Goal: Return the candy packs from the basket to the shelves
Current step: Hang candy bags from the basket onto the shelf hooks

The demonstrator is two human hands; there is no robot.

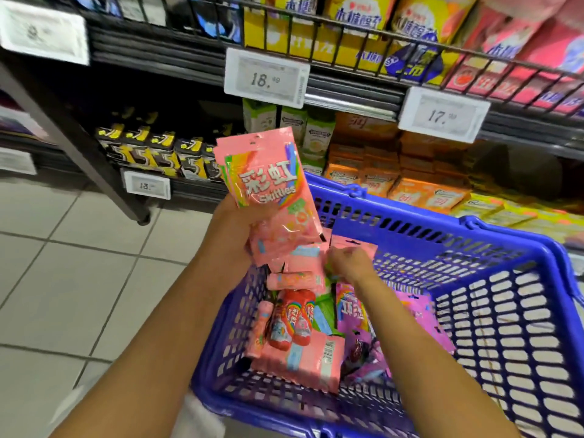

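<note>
Blue plastic fills most of my view: the basket (493, 311) sits low and to the right, and lots of candy is still in it. Behind it stand the dark shelves (347, 90), with yellow and pink bags up high and orange boxes lower down. White price tags (267, 78) hang on the shelf edges.

My left hand (240, 229) is up above the near left corner of the basket. Its fingers are wrapped tight around the bottom of a bunch of pink Skittles packs (268, 184), which stand up like a fan. I think there are several packs in that bunch, but I cannot count them.

My right hand (350, 260) is down in the basket, on another pink pack (354, 245) that leans on the far wall. Its fingers are curled at the pack's top edge. It is blurry, so I cannot tell if they have really pinched it.

More pink packs (303, 358), purple packs (420, 314) and red tubes (294, 317) lie on the basket floor.

Here is what worries me. The packs are shiny and slippery, and the left hand holds many by the bottom only. If I add one more, the bunch could slide apart and fall on the tile floor (79, 263). The right hand could also drag other packs up with it. And I see no pink Skittles spot on the shelves from here, so I could put them in the wrong place.
</note>
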